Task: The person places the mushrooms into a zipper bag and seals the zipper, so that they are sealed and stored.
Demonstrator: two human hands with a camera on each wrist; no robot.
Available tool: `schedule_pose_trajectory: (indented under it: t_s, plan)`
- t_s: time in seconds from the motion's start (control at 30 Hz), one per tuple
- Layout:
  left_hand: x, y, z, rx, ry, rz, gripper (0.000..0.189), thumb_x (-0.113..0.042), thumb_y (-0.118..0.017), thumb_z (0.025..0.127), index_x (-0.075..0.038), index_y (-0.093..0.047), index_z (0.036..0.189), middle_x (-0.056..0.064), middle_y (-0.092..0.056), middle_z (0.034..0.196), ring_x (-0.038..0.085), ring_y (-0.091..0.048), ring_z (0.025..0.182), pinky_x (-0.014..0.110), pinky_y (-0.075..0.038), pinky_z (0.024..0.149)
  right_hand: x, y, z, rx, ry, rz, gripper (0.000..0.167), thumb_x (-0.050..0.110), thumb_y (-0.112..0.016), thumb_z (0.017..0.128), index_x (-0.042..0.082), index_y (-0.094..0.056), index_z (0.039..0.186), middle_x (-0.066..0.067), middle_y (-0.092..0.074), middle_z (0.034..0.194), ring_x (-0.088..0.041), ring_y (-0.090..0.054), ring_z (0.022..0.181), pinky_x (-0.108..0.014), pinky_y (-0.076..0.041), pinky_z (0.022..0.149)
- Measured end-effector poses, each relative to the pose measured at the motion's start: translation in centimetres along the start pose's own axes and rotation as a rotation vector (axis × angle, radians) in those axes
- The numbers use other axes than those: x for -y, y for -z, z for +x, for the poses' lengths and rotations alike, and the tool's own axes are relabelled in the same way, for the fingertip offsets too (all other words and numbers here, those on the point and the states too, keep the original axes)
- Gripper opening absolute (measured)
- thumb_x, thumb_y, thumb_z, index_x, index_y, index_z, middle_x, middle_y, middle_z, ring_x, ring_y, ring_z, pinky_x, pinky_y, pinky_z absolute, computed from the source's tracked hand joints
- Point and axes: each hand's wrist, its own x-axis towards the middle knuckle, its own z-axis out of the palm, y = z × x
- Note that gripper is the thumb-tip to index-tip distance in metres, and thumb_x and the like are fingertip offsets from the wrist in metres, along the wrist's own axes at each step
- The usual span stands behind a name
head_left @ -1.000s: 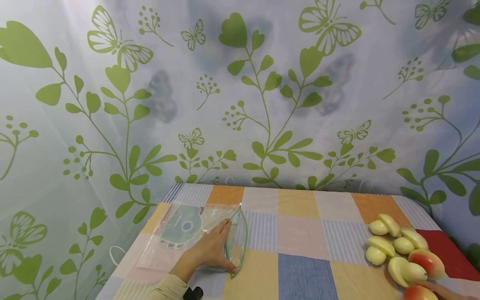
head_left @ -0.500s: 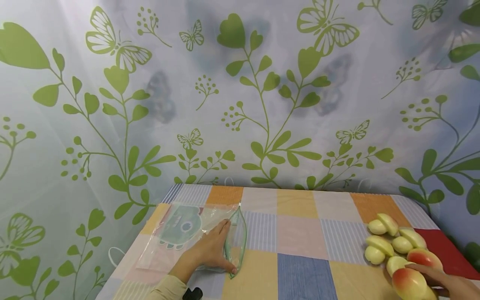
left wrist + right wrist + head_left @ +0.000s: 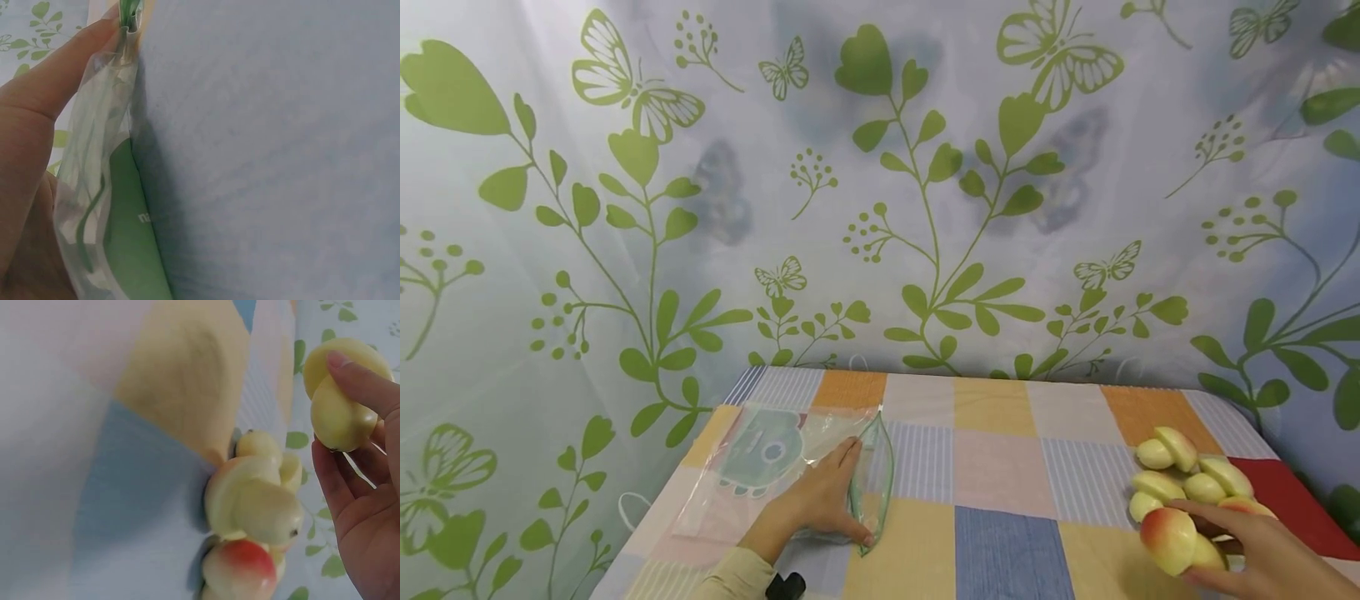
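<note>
My left hand [image 3: 823, 496] holds a clear zip bag [image 3: 707, 508] by its green-edged mouth, fingers and thumb spread along it, with the mouth gaping. The bag lies on the left of the table and has a green cartoon creature [image 3: 763, 454] printed on it. In the left wrist view my thumb [image 3: 59, 65] presses along the clear plastic. At the right, my right hand [image 3: 1255, 542] grips a red-and-yellow fruit half [image 3: 1168, 540] with an egg-shaped lump on its inner side. In the right wrist view this fruit [image 3: 340, 419] sits between thumb and fingers.
Several similar fruit halves [image 3: 1159, 483] lie bunched on the right of the table, partly behind my right hand. A patchwork cloth [image 3: 1007, 550] covers the table. Behind it hangs a curtain [image 3: 820, 208] printed with green leaves and butterflies. A white loop [image 3: 625, 508] shows at the left edge.
My right hand has come in from the lower right, moving left across the front of the pile with the fruit half in its grip. My left hand and the zip bag have stayed put.
</note>
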Motion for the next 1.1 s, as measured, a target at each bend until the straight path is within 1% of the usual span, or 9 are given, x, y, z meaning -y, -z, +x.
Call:
schedule_pose_trajectory:
  t_s: [0.07, 0.17, 0.23, 0.33, 0.37, 0.53, 0.6, 0.83, 1.1]
  plan:
    - [0.1, 0.0, 0.0, 0.003, -0.002, -0.001, 0.147, -0.078, -0.085, 0.058, 0.005, -0.02, 0.161, 0.024, -0.022, 0.166, 0.044, -0.033, 0.147, 0.083, -0.034, 0.097, 0.0, -0.2, 0.3, -0.058, 0.108, 0.0, 0.056, 0.02, -0.086, 0.086, -0.008, -0.062, 0.128, 0.01, -0.067, 0.108, 0.008, -0.056, 0.086, -0.021, -0.056, 0.064]
    - [0.2, -0.1, 0.0, 0.005, -0.009, 0.0, 0.148, -0.079, -0.085, 0.059, 0.006, -0.02, 0.161, 0.025, -0.022, 0.166, 0.044, -0.033, 0.147, 0.084, -0.034, 0.096, 0.2, -0.8, 0.7, -0.175, 0.254, 0.015, 0.061, 0.014, -0.09, 0.079, 0.007, -0.064, 0.134, 0.026, -0.062, 0.111, 0.008, -0.058, 0.09, -0.017, -0.054, 0.065]
    - [0.3, -0.1, 0.1, 0.006, -0.012, 0.001, 0.148, -0.079, -0.085, 0.059, 0.006, -0.02, 0.161, 0.025, -0.022, 0.166, 0.045, -0.033, 0.147, 0.084, -0.034, 0.095, 0.4, -1.2, 1.2, -0.249, 0.351, 0.03, 0.068, 0.008, -0.093, 0.073, 0.015, -0.065, 0.135, 0.027, -0.06, 0.116, 0.008, -0.058, 0.093, -0.013, -0.052, 0.067]
    - [0.3, -0.1, 0.1, 0.006, -0.015, 0.001, 0.148, -0.079, -0.085, 0.058, 0.006, -0.021, 0.161, 0.026, -0.022, 0.166, 0.045, -0.033, 0.146, 0.084, -0.034, 0.095, 1.1, -1.7, 2.2, -0.305, 0.424, 0.049, 0.072, 0.005, -0.095, 0.067, 0.012, -0.065, 0.133, 0.023, -0.06, 0.119, 0.007, -0.058, 0.095, -0.008, -0.05, 0.071]
    - [0.3, -0.1, 0.1, 0.006, -0.015, 0.001, 0.148, -0.079, -0.085, 0.058, 0.006, -0.021, 0.16, 0.026, -0.022, 0.165, 0.045, -0.033, 0.146, 0.084, -0.034, 0.095, 1.4, -1.8, 2.6, -0.314, 0.429, 0.041, 0.07, 0.005, -0.095, 0.067, 0.009, -0.066, 0.13, 0.021, -0.061, 0.118, 0.006, -0.058, 0.093, -0.007, -0.05, 0.071]
    - [0.1, 0.0, 0.0, 0.007, -0.011, 0.008, 0.147, -0.078, -0.086, 0.058, 0.007, -0.022, 0.16, 0.026, -0.023, 0.165, 0.046, -0.034, 0.146, 0.083, -0.035, 0.095, 2.9, -1.6, 4.1, -0.251, 0.387, 0.031, 0.063, 0.014, -0.094, 0.074, 0.0, -0.066, 0.128, 0.018, -0.063, 0.113, 0.003, -0.059, 0.089, -0.017, -0.055, 0.067]
    - [0.1, 0.0, 0.0, 0.005, -0.01, 0.009, 0.147, -0.078, -0.085, 0.058, 0.007, -0.022, 0.16, 0.026, -0.023, 0.165, 0.046, -0.034, 0.146, 0.084, -0.035, 0.095, 3.4, -1.6, 4.7, -0.224, 0.373, 0.012, 0.062, 0.019, -0.092, 0.077, -0.003, -0.065, 0.129, 0.018, -0.061, 0.106, 0.003, -0.057, 0.087, -0.02, -0.054, 0.065]
    - [0.4, -0.1, 0.1, 0.003, -0.012, 0.004, 0.149, -0.08, -0.084, 0.058, 0.007, -0.021, 0.16, 0.026, -0.023, 0.165, 0.047, -0.033, 0.146, 0.085, -0.033, 0.094, 5.0, -1.8, 6.9, -0.192, 0.409, 0.002, 0.064, 0.028, -0.089, 0.082, -0.007, -0.064, 0.13, 0.014, -0.067, 0.111, 0.001, -0.061, 0.09, -0.023, -0.057, 0.07]
    - [0.2, -0.1, 0.1, 0.0, -0.022, 0.007, 0.147, -0.079, -0.085, 0.059, 0.007, -0.021, 0.16, 0.026, -0.023, 0.165, 0.046, -0.033, 0.146, 0.079, -0.037, 0.099, 6.4, -2.6, 9.2, -0.16, 0.424, 0.05, 0.067, 0.034, -0.087, 0.085, -0.008, -0.063, 0.132, 0.009, -0.07, 0.113, -0.002, -0.064, 0.096, -0.027, -0.06, 0.073]
